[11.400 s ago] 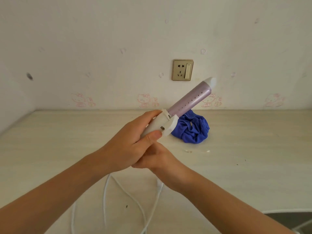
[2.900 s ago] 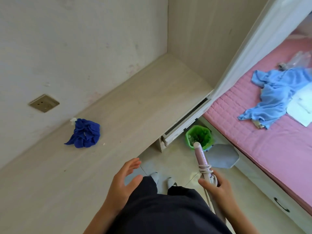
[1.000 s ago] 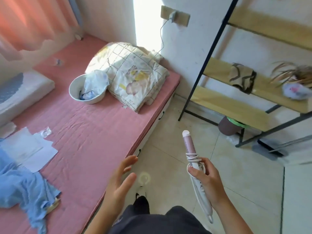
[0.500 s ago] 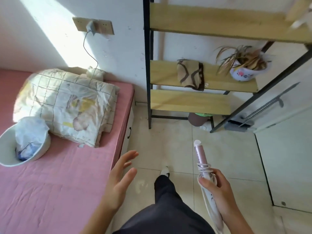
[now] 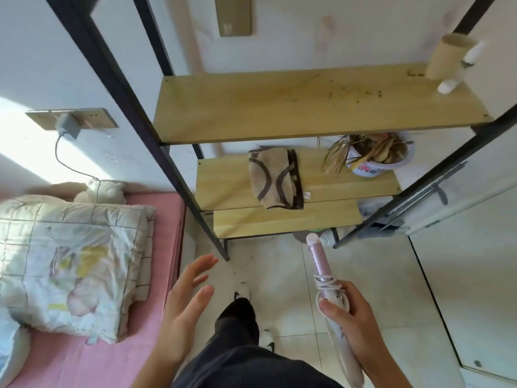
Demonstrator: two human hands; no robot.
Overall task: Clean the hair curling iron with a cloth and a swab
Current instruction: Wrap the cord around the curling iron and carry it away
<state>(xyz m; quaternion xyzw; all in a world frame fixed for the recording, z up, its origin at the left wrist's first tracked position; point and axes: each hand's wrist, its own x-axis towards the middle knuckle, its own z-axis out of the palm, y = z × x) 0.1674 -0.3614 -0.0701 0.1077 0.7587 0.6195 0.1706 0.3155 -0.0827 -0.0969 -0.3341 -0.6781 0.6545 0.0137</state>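
Note:
My right hand (image 5: 352, 326) grips the curling iron (image 5: 320, 263) by its white handle. The pink barrel points up and away toward the shelf, and the white cord is wound around the barrel's base. My left hand (image 5: 186, 309) hangs open in front of me, fingers spread, holding nothing. A folded beige cloth with brown curved stripes (image 5: 275, 177) lies on the middle shelf of the rack. No swab is visible.
A black metal rack with wooden shelves (image 5: 293, 105) stands straight ahead on the tiled floor. A potted dry plant (image 5: 372, 156) sits on the middle shelf, a cardboard tube (image 5: 444, 58) on the top one. A pink bed (image 5: 92, 357) with a folded quilt (image 5: 70, 264) lies left.
The view has swung from the bed toward the rack, which is now closer. The curling iron stays in my right hand, and my left hand stays open.

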